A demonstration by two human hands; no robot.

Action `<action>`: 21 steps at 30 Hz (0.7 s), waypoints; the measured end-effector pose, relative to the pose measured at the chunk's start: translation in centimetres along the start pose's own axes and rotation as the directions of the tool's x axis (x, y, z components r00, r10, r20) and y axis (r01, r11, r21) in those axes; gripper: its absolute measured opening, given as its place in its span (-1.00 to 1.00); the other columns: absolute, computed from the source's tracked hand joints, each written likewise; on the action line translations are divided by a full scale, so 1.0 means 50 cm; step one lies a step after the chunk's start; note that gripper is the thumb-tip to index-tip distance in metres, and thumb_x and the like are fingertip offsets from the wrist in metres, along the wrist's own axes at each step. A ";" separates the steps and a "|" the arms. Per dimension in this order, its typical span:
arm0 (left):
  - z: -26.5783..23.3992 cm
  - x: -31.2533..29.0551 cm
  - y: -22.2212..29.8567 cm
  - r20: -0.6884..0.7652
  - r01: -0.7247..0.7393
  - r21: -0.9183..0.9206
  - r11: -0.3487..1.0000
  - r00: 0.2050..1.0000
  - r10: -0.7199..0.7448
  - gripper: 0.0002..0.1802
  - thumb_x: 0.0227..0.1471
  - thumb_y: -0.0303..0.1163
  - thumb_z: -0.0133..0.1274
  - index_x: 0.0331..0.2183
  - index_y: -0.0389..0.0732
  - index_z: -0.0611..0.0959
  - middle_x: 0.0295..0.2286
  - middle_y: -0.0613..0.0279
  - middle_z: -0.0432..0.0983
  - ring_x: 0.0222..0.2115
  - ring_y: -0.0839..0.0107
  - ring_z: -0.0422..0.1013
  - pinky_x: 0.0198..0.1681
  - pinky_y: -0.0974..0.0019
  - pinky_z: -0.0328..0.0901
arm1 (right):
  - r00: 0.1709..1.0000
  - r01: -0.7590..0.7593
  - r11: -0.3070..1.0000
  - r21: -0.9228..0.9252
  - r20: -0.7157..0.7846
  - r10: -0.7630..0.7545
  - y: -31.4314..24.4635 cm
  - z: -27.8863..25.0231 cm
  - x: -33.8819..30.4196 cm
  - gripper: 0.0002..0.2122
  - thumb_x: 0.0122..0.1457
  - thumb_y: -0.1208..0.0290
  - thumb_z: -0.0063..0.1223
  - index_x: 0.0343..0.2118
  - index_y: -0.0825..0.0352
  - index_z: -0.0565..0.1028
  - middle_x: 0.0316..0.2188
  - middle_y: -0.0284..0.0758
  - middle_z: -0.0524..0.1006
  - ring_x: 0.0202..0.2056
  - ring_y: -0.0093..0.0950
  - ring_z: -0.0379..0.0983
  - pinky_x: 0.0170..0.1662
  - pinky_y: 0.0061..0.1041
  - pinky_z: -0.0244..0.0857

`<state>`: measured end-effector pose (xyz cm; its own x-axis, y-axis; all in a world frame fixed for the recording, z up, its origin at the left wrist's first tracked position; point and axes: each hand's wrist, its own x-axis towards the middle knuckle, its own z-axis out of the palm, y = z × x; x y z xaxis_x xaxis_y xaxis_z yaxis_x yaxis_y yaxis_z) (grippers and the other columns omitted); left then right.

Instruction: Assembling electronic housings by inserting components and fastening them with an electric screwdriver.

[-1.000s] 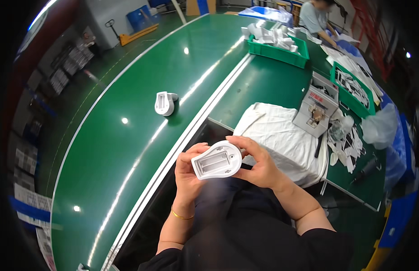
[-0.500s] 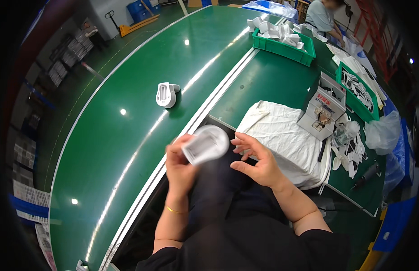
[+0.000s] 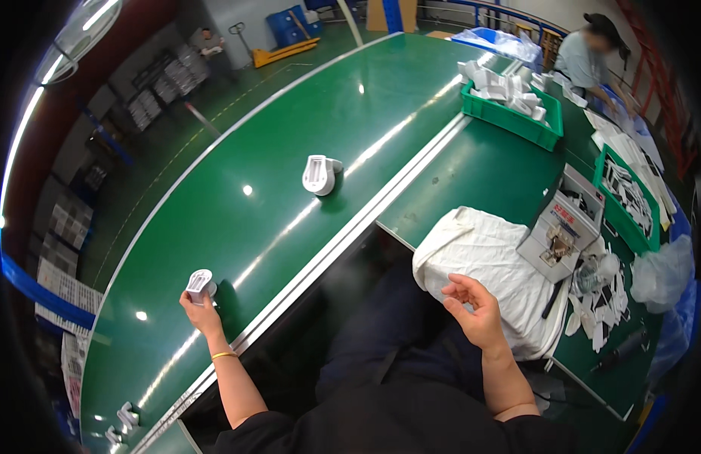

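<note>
My left hand [image 3: 203, 312] is stretched out over the green tabletop at the left, its fingers closed on a white plastic housing [image 3: 201, 284] with a rounded end and a recess. The housing is at the tabletop; whether it rests there fully I cannot tell. Farther along the same surface stands a similar white housing [image 3: 319, 175], untouched. My right hand [image 3: 474, 310] hovers over the edge of a white cloth [image 3: 471, 246], fingers apart and slightly curled, holding nothing.
A green crate [image 3: 509, 125] heaped with white parts stands far right. Closer are a grey dispenser box [image 3: 562, 227], a second green crate [image 3: 626, 193], loose strips [image 3: 598, 310] and a black power screwdriver [image 3: 629, 344]. More white parts [image 3: 124, 420] lie lower left. A co-worker [image 3: 589, 57] sits beyond.
My left hand has carried the white housing from in front of me out to the left, onto or just over the green tabletop. My right hand is now farther from it. The view has shifted.
</note>
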<state>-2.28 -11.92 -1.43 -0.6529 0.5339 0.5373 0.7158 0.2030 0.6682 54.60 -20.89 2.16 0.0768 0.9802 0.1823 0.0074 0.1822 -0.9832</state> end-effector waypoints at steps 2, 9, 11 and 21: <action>-0.025 -0.001 -0.023 -0.022 -0.083 0.171 0.982 0.996 0.088 -0.22 -0.10 -0.34 0.28 0.13 -0.24 0.31 0.05 -0.05 0.35 0.09 0.03 0.28 0.15 0.14 0.17 | 1.000 0.013 1.000 0.012 0.020 -0.014 0.008 -0.005 -0.003 -0.61 0.14 0.59 0.17 0.05 0.42 0.43 -0.23 -0.31 0.57 -0.23 -0.62 0.45 -0.12 -0.63 0.32; 0.090 -0.047 0.263 0.058 -0.559 0.203 0.804 0.827 0.560 0.10 -0.21 -0.15 0.38 0.25 -0.25 0.14 0.18 -0.03 0.16 0.21 -0.07 0.04 0.29 0.01 -0.07 | 0.999 0.016 0.996 0.089 -0.033 -0.013 0.004 -0.036 -0.041 -0.68 0.15 0.57 0.17 -0.02 0.46 0.46 -0.27 -0.31 0.57 -0.25 -0.61 0.46 -0.14 -0.63 0.34; 0.220 -0.078 0.373 0.198 -0.560 -0.079 0.825 0.802 0.563 0.10 -0.19 -0.11 0.37 0.25 -0.27 0.14 0.19 -0.10 0.13 0.22 -0.05 0.04 0.30 0.03 -0.07 | 0.996 0.051 0.997 0.066 -0.077 -0.046 -0.003 -0.054 -0.068 -0.70 0.16 0.57 0.17 -0.04 0.45 0.47 -0.29 -0.32 0.58 -0.25 -0.60 0.47 -0.12 -0.61 0.35; 0.678 -0.019 0.540 0.611 -0.303 -0.336 0.892 0.650 0.452 -0.29 -0.13 -0.07 0.29 -0.06 -0.40 0.54 -0.13 -0.14 0.54 -0.12 -0.06 0.46 -0.01 0.06 0.34 | 0.856 0.029 0.836 -0.548 -0.418 -0.305 -0.174 -0.312 -0.248 -0.74 0.09 0.54 0.23 -0.13 0.38 0.56 -0.38 -0.32 0.60 -0.42 -0.57 0.50 -0.35 -0.59 0.37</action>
<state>26.08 20.88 -1.36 0.0503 0.9404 0.3364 0.7530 -0.2570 0.6058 69.16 -35.83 8.36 0.4804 0.7512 0.4527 0.5553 0.1390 -0.8200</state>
